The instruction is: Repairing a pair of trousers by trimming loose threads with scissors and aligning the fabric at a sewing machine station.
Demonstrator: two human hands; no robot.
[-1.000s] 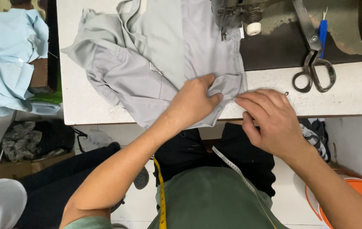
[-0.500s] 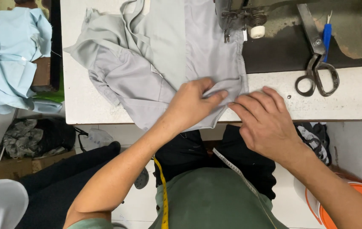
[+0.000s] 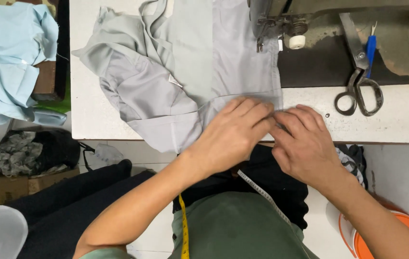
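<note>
Grey garment (image 3: pixel 180 72) lies spread across your white sewing table (image 3: pixel 89 120), its lower right corner at the near edge beneath your fingers. Far left, pale blue fabric (image 3: pixel 7 57) is heaped off the table. Your left hand (image 3: pixel 233 132) rests flat on the grey cloth, fingers extended, pressing the hem down. Your right hand (image 3: pixel 305 144) sits just beside it, fingers curled, tips pinching the cloth edge. Behind them stands the sewing machine (image 3: pixel 281 19). Farther right, scissors (image 3: pixel 360 76) lie on the table, well apart from both hands.
</note>
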